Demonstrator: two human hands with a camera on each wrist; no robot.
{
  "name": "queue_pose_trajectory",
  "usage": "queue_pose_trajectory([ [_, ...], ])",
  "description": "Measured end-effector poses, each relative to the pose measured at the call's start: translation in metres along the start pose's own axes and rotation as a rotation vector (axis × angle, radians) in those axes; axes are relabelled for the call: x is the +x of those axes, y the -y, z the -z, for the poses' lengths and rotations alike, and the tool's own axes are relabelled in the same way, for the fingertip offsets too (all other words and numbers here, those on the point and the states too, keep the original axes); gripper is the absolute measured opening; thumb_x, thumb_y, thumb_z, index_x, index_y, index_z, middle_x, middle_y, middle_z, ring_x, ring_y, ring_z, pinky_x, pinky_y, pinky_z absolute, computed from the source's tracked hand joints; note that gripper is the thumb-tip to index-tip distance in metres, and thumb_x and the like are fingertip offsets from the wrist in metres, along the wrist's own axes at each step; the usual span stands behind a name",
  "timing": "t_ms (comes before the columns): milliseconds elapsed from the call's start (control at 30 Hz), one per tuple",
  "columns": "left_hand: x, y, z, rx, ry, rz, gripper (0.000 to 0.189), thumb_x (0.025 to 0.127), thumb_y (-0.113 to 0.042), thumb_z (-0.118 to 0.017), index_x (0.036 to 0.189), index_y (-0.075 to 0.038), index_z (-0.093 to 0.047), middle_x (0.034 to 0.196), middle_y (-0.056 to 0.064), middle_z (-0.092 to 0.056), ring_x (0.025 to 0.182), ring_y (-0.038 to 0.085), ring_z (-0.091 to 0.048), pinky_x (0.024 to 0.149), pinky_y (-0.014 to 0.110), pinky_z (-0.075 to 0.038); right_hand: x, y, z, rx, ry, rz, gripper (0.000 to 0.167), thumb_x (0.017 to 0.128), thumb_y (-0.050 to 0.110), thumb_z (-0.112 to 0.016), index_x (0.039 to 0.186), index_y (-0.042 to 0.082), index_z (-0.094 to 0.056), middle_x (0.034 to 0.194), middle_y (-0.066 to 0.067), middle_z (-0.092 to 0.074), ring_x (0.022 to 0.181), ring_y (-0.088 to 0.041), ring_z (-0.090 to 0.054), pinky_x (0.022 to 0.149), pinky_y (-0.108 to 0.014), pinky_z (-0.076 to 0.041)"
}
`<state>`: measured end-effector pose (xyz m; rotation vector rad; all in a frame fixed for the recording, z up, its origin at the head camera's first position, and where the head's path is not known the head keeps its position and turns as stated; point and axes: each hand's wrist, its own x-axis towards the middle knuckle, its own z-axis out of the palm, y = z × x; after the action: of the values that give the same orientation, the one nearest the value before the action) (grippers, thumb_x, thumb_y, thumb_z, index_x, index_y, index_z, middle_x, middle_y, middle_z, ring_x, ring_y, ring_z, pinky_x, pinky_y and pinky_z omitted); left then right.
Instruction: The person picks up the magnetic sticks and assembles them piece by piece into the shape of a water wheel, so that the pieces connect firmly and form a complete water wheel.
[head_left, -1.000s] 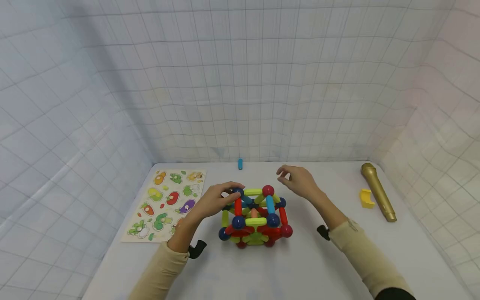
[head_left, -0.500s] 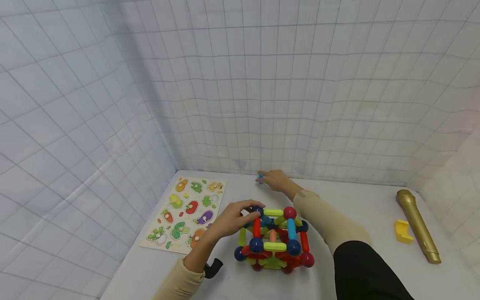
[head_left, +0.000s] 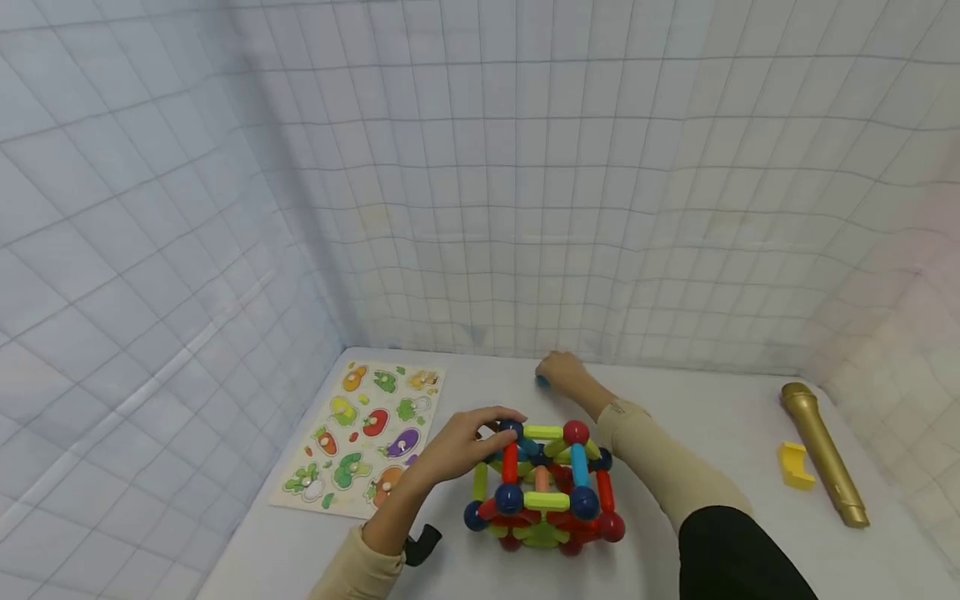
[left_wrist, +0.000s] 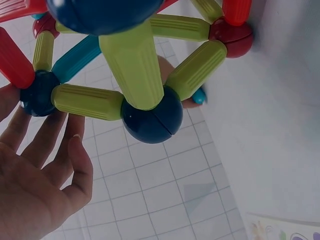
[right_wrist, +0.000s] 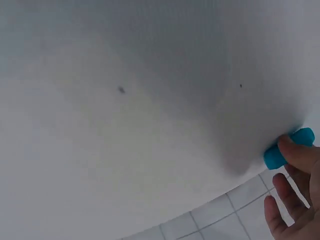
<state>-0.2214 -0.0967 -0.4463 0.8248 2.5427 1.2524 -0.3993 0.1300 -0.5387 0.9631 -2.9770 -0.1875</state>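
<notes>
A frame built of magnetic rods and balls [head_left: 546, 501], in red, lime, blue and navy, stands on the white table. My left hand [head_left: 461, 442] grips the navy ball [left_wrist: 37, 94] at its upper left corner, thumb and fingers to either side. Beyond the frame, near the back edge, my right hand [head_left: 567, 377] pinches a loose blue rod [right_wrist: 274, 157] between thumb and finger. In the right wrist view that rod lies at the tabletop; whether it is lifted I cannot tell. Its middle is hidden by the thumb.
A vegetable puzzle board [head_left: 360, 437] lies on the left. Over on the right are a gold microphone [head_left: 825, 454] and a small yellow piece [head_left: 795, 465]. A white gridded cloth [head_left: 487, 183] walls the back and sides.
My right hand has reached from beside the frame to the back of the table and taken hold of the blue rod. My left hand stays on the frame. The head view has shifted.
</notes>
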Motion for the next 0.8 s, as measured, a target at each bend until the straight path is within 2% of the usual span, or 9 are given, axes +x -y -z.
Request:
queue_pose_trajectory([
  [100, 0.000, 0.002, 0.000, 0.008, -0.002, -0.016, 0.033, 0.100, -0.035, -0.053, 0.127, -0.019, -0.062, 0.120, 0.000, -0.068, 0.105, 0.020, -0.063, 0.079, 0.026, -0.052, -0.027, -0.001, -0.002, 0.107, -0.030, -0.108, 0.025, 0.088, 0.006, -0.066, 0.108, 0.019, -0.075, 0.109, -0.002, -0.074, 0.099, -0.028, -0.064, 0.087, -0.048, -0.051],
  [200, 0.003, 0.003, 0.003, 0.028, 0.004, -0.028, 0.032, 0.100, -0.035, -0.054, 0.127, -0.020, -0.063, 0.121, 0.000, -0.068, 0.106, 0.019, -0.063, 0.081, 0.028, -0.052, -0.064, -0.001, 0.000, 0.236, -0.109, -0.232, 0.025, 0.088, 0.016, -0.069, 0.112, 0.022, -0.073, 0.105, 0.000, -0.075, 0.097, -0.027, -0.063, 0.083, -0.047, -0.050],
  [367, 0.006, 0.002, 0.004, 0.058, 0.005, -0.026, 0.031, 0.099, -0.033, -0.056, 0.126, -0.022, -0.063, 0.122, 0.000, -0.068, 0.107, 0.021, -0.063, 0.080, 0.029, -0.053, -0.140, 0.008, 0.015, 0.515, -0.268, -0.437, 0.037, 0.084, 0.028, -0.074, 0.118, 0.014, -0.067, 0.103, -0.005, -0.075, 0.094, -0.027, -0.063, 0.080, -0.045, -0.051],
  [467, 0.005, 0.002, 0.005, 0.053, -0.002, -0.021, 0.032, 0.099, -0.034, -0.056, 0.127, -0.021, -0.063, 0.120, 0.001, -0.069, 0.106, 0.023, -0.064, 0.078, 0.028, -0.053, -0.179, 0.018, 0.030, 0.656, -0.352, -0.505, 0.036, 0.085, 0.030, -0.074, 0.115, 0.012, -0.067, 0.106, -0.007, -0.074, 0.094, -0.026, -0.063, 0.077, -0.040, -0.052],
  [533, 0.005, 0.003, 0.005, 0.052, -0.005, -0.015, 0.031, 0.099, -0.033, -0.056, 0.126, -0.021, -0.063, 0.119, 0.001, -0.069, 0.106, 0.023, -0.064, 0.077, 0.027, -0.053, -0.204, 0.028, 0.038, 0.734, -0.407, -0.495, 0.032, 0.085, 0.028, -0.075, 0.112, 0.013, -0.068, 0.105, -0.005, -0.073, 0.094, -0.025, -0.061, 0.075, -0.037, -0.051],
  [633, 0.005, 0.002, 0.004, 0.048, -0.002, -0.007, 0.031, 0.098, -0.033, -0.056, 0.126, -0.021, -0.063, 0.118, 0.001, -0.069, 0.105, 0.022, -0.064, 0.076, 0.026, -0.053, -0.237, 0.044, 0.048, 0.791, -0.456, -0.410, 0.027, 0.082, 0.023, -0.078, 0.107, 0.019, -0.069, 0.100, 0.004, -0.071, 0.091, -0.019, -0.059, 0.074, -0.032, -0.049],
  [700, 0.007, 0.001, 0.003, 0.042, 0.007, -0.014, 0.031, 0.099, -0.033, -0.056, 0.127, -0.021, -0.062, 0.117, 0.001, -0.069, 0.105, 0.022, -0.064, 0.075, 0.025, -0.053, -0.253, 0.054, 0.052, 0.786, -0.457, -0.333, 0.027, 0.079, 0.018, -0.080, 0.103, 0.023, -0.070, 0.096, 0.010, -0.070, 0.089, -0.014, -0.058, 0.074, -0.030, -0.049],
  [800, 0.005, 0.001, 0.003, 0.031, 0.001, -0.006, 0.032, 0.099, -0.034, -0.056, 0.127, -0.022, -0.062, 0.116, 0.001, -0.070, 0.106, 0.023, -0.064, 0.075, 0.024, -0.053, -0.265, 0.068, 0.055, 0.762, -0.431, -0.228, 0.029, 0.075, 0.015, -0.084, 0.098, 0.026, -0.070, 0.091, 0.016, -0.068, 0.084, -0.004, -0.054, 0.072, -0.026, -0.050],
])
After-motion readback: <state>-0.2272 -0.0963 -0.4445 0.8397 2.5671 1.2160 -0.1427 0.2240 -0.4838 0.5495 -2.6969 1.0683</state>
